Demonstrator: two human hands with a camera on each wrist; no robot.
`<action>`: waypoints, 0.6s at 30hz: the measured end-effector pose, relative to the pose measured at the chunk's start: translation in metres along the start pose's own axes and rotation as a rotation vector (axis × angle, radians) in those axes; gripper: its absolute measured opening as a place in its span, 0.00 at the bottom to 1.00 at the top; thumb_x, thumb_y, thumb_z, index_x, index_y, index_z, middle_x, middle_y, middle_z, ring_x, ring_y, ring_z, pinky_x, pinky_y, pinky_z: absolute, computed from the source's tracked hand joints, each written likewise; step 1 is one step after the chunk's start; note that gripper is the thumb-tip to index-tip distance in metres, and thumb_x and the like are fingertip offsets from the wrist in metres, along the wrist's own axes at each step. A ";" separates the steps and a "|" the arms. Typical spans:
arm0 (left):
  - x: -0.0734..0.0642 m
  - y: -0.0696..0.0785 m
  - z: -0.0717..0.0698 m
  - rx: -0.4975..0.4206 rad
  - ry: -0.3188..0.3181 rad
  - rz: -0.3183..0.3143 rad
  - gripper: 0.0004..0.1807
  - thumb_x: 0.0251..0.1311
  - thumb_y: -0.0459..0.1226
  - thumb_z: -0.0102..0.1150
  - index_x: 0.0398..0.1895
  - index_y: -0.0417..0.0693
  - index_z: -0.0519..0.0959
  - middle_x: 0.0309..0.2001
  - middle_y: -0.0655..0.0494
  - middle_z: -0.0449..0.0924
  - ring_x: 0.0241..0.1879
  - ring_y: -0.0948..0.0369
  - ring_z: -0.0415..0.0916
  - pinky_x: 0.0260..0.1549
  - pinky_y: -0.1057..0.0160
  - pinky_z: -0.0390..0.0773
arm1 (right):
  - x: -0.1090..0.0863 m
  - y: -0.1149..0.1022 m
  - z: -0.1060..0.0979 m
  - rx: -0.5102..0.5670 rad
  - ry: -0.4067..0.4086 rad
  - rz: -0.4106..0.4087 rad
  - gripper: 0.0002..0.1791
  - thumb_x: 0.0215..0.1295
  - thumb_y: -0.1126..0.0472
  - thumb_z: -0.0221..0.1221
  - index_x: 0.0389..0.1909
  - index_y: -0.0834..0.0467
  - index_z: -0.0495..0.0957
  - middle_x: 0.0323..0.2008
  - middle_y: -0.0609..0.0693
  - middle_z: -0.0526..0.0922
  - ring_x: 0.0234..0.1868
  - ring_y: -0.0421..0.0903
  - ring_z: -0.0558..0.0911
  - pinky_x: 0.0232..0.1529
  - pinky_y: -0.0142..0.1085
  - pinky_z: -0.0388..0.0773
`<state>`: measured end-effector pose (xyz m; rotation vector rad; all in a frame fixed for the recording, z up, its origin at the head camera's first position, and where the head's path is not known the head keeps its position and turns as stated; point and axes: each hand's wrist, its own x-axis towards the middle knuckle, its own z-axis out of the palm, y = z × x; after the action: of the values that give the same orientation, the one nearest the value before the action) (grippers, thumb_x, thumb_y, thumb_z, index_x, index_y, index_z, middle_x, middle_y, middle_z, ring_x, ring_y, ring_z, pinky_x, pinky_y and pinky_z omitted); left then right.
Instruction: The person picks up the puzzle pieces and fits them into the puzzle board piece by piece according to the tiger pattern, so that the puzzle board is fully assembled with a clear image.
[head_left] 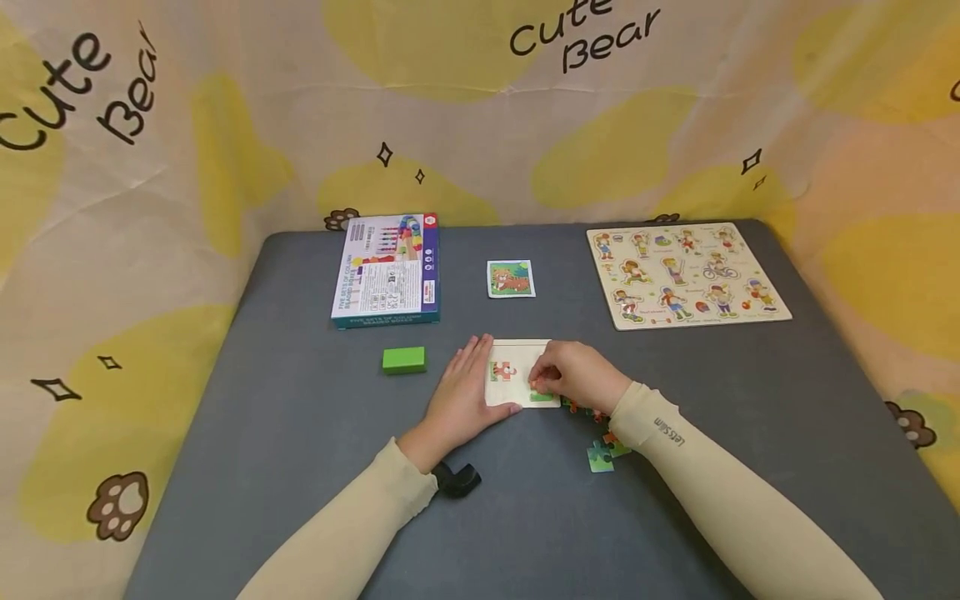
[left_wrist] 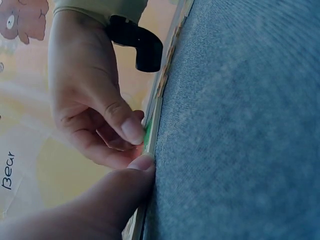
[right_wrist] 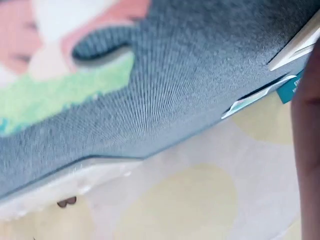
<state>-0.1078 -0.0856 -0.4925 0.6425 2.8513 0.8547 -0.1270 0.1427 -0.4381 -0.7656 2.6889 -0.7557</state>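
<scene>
A small pale puzzle tray (head_left: 517, 347) lies in the middle of the table, with a joined orange and white puzzle section (head_left: 502, 372) at its left. My left hand (head_left: 459, 396) steadies it, fingers straight along the left edge and thumb on the near edge. Over the tray's right side, my right hand (head_left: 581, 373) pinches a green and orange puzzle piece (head_left: 541, 397) between thumb and fingertips. In the left wrist view, that green piece (left_wrist: 147, 131) sits right at the tray's surface. Several loose puzzle pieces (head_left: 600, 457) lie by the right forearm, partly hidden beneath it.
A bright green block (head_left: 403, 361) lies left of the tray. Behind it is a flat printed box (head_left: 386, 271). A small picture card (head_left: 512, 279) lies beyond the tray, and a large board with children's figures (head_left: 686, 275) at the back right.
</scene>
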 end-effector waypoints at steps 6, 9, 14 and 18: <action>-0.001 0.001 0.001 -0.001 -0.018 -0.027 0.63 0.57 0.57 0.77 0.83 0.37 0.50 0.83 0.44 0.51 0.83 0.50 0.44 0.79 0.49 0.46 | -0.008 -0.007 0.005 -0.188 0.028 -0.047 0.09 0.60 0.63 0.76 0.42 0.55 0.93 0.29 0.43 0.78 0.26 0.38 0.72 0.29 0.32 0.73; -0.001 0.000 0.002 0.006 -0.025 -0.033 0.63 0.57 0.57 0.76 0.84 0.37 0.50 0.83 0.45 0.51 0.83 0.50 0.44 0.79 0.50 0.45 | -0.015 -0.011 0.008 -0.283 0.061 -0.104 0.14 0.61 0.65 0.74 0.47 0.50 0.92 0.29 0.43 0.77 0.25 0.39 0.70 0.25 0.31 0.69; -0.001 0.000 0.002 0.000 -0.029 -0.046 0.63 0.57 0.57 0.76 0.84 0.38 0.50 0.83 0.45 0.50 0.83 0.51 0.43 0.79 0.51 0.44 | -0.024 -0.010 0.011 -0.333 0.095 -0.167 0.15 0.62 0.64 0.73 0.47 0.46 0.92 0.32 0.44 0.77 0.28 0.40 0.71 0.25 0.29 0.69; 0.002 0.001 0.001 -0.008 -0.024 -0.050 0.63 0.57 0.57 0.77 0.84 0.39 0.49 0.83 0.46 0.50 0.83 0.52 0.42 0.79 0.51 0.44 | -0.029 -0.003 0.003 -0.269 0.118 -0.164 0.14 0.62 0.67 0.73 0.47 0.49 0.92 0.37 0.46 0.79 0.30 0.39 0.74 0.28 0.30 0.73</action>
<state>-0.1089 -0.0840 -0.4924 0.5741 2.8280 0.8448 -0.1009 0.1555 -0.4362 -1.0453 2.8992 -0.4906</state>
